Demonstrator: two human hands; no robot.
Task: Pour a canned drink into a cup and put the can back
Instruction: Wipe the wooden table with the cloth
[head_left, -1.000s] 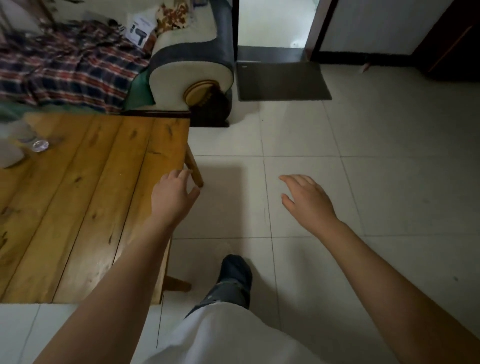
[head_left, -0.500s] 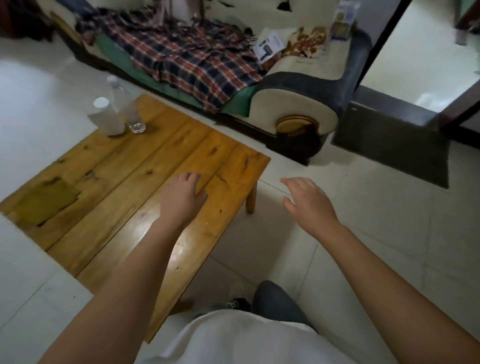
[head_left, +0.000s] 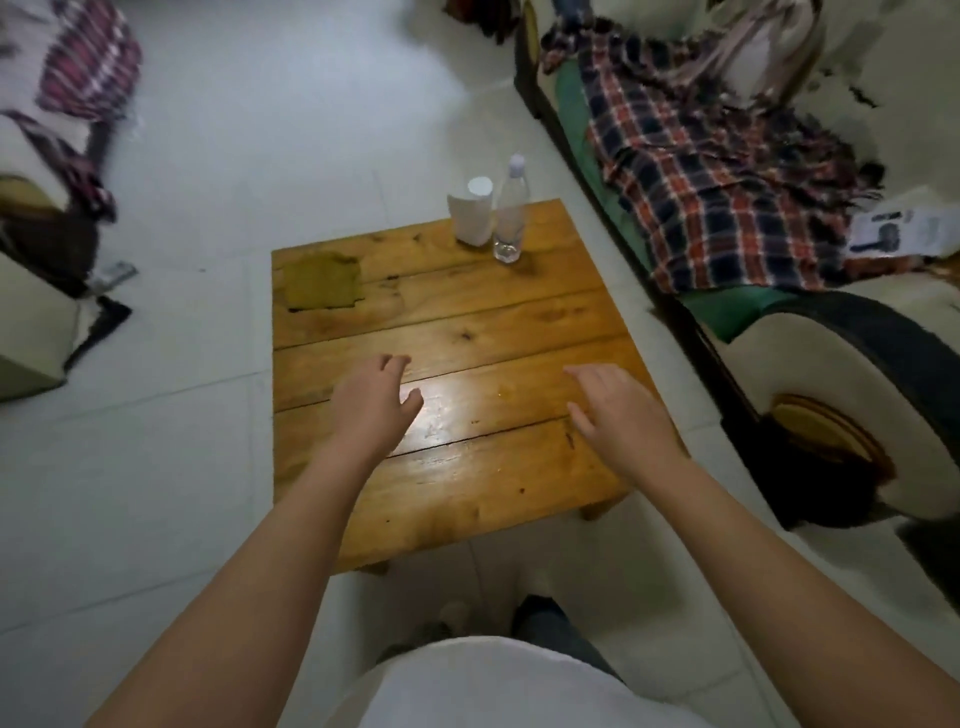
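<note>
A low wooden table (head_left: 467, 322) stands in front of me. At its far edge a white cup (head_left: 472, 210) stands beside a clear plastic bottle (head_left: 510, 215) with a white cap. No can shows in this view. My left hand (head_left: 374, 402) hovers over the near half of the table, fingers loosely apart and holding nothing. My right hand (head_left: 615, 410) hovers over the table's near right side, also open with nothing in it. Both hands are well short of the cup and bottle.
A sofa (head_left: 831, 374) with a plaid blanket (head_left: 717, 182) runs along the right, close to the table. Another seat with plaid cloth (head_left: 78, 78) sits at the left. A dull patch (head_left: 322, 280) marks the table's far left. White tiled floor (head_left: 156, 467) surrounds the table.
The view has swung left so the table now lies straight ahead. Both hands, earlier at the table's corner and over the floor, are now over the tabletop, still holding nothing.
</note>
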